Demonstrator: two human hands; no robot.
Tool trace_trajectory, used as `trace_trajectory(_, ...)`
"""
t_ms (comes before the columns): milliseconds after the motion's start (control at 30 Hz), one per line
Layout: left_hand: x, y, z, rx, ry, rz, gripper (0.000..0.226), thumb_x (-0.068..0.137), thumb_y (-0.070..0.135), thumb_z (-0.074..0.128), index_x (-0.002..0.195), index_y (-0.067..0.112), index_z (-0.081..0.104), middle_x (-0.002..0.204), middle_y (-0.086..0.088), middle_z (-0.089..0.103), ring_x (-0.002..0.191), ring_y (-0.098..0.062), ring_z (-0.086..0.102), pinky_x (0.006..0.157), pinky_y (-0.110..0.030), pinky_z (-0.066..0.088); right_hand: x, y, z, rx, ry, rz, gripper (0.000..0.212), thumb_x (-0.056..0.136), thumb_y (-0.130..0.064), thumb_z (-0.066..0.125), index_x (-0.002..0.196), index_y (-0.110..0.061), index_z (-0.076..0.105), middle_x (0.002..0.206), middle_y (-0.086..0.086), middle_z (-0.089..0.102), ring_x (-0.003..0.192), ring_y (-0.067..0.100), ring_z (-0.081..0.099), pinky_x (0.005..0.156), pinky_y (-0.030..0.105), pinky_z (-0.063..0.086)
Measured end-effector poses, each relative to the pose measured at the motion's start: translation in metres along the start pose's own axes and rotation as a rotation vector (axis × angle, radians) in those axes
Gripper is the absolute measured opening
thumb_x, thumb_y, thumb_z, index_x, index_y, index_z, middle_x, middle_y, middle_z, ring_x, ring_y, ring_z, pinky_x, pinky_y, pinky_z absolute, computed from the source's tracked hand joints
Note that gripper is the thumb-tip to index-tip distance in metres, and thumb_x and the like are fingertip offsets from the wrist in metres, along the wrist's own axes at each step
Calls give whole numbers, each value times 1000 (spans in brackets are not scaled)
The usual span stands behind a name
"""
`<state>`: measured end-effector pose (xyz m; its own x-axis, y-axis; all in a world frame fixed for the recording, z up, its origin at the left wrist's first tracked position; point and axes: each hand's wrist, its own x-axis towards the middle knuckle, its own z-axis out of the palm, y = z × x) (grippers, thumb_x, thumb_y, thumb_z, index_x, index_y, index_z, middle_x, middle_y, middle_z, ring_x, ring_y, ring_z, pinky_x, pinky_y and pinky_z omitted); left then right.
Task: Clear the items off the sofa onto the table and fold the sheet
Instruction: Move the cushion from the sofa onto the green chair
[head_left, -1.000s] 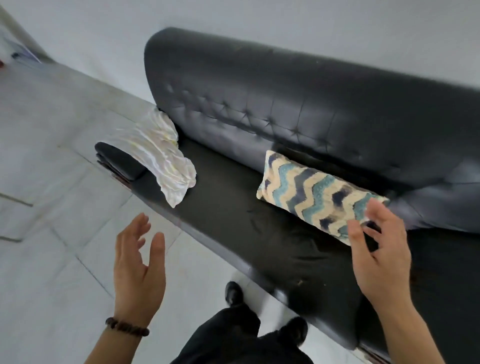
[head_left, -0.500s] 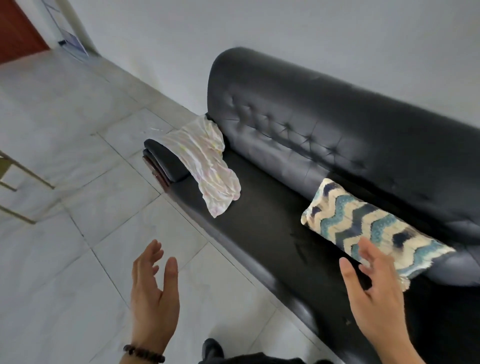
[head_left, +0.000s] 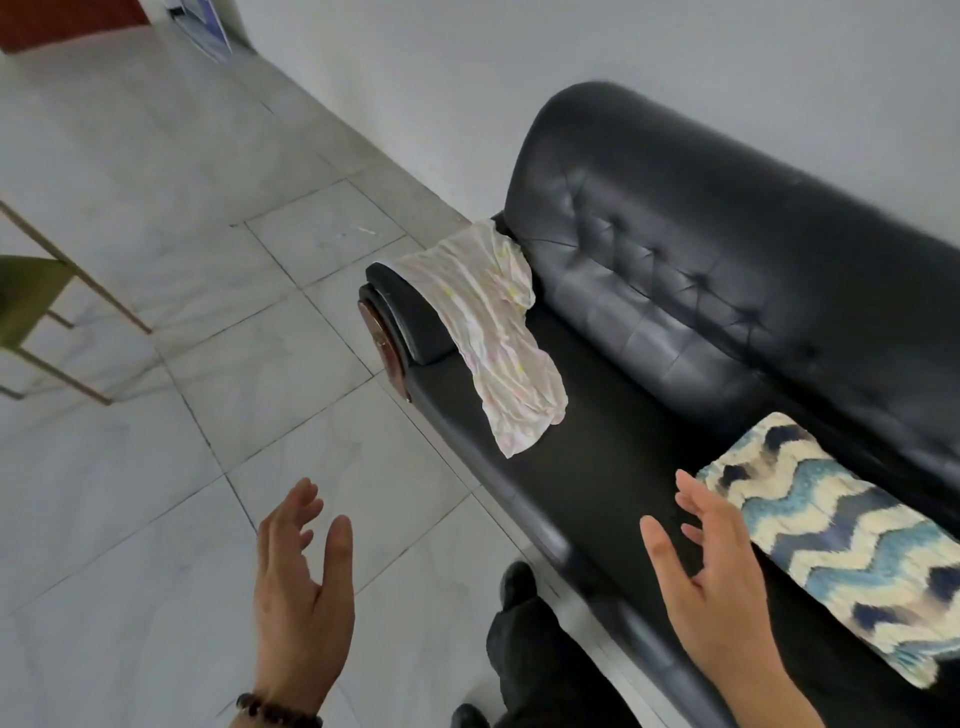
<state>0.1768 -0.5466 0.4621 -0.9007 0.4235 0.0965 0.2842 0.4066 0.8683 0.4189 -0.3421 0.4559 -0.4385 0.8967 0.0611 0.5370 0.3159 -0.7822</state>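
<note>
Black leather covers the tufted sofa (head_left: 727, 270). The person's left hand (head_left: 301, 608) is spread open and holds nothing, above the grey tiled floor (head_left: 156, 467). The right hand (head_left: 722, 587) is also open and empty above the seat. Just beside its fingers lies the blue and cream zigzag cushion (head_left: 841, 540). Further ahead of both hands, the pale crumpled sheet (head_left: 493, 332) hangs over the armrest onto the seat.

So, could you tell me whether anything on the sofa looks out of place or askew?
Yes. A crumpled pale sheet is slung over the sofa's armrest, trailing onto the seat, unfolded. A zigzag cushion lies flat on the seat at a slant instead of propped against the backrest. Nothing looks spilled or damaged.
</note>
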Motion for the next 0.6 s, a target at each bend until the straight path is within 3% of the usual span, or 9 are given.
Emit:
trace_trajectory(200,98,-30,-5,22,84,-112,41,91,34,50,130,39,40,124,21,50,113,6,51,92,-32,44,110,-32,104,36,-119,-1,54,89,-43,58,139,-36,41,131,-19,43,116,5,50,91,29,46)
trace_trajectory(300,154,-35,-26,27,169,-193,42,88,35,51,129,38,41,125,16,51,113,2,53,91,-32,46,176,-74,159,44,-264,-85,52,91,-41,58,140,-32,40,133,-15,44,121,8,49,97,31,46)
trace_trajectory(400,205,-36,-58,16,304,-254,42,88,34,52,129,35,41,128,9,53,114,-4,56,90,-29,47,240,-137,215,124,-398,-191,53,91,-38,59,140,-27,43,133,-13,47,122,6,50,100,33,47)
trace_trajectory(500,243,-45,-89,-16,458,-337,36,91,29,53,119,49,42,127,10,54,112,-2,56,83,-20,44,292,-195,273,153,-546,-311,53,92,-35,60,141,-27,42,133,-15,47,124,1,48,99,29,46)
trace_trajectory(600,270,-64,-119,-23,615,-412,37,87,37,52,115,57,38,129,10,53,113,-6,57,82,-21,46,328,-251,333,171,-660,-402,49,93,-41,58,139,-35,41,134,-16,47,124,1,48,96,23,46)
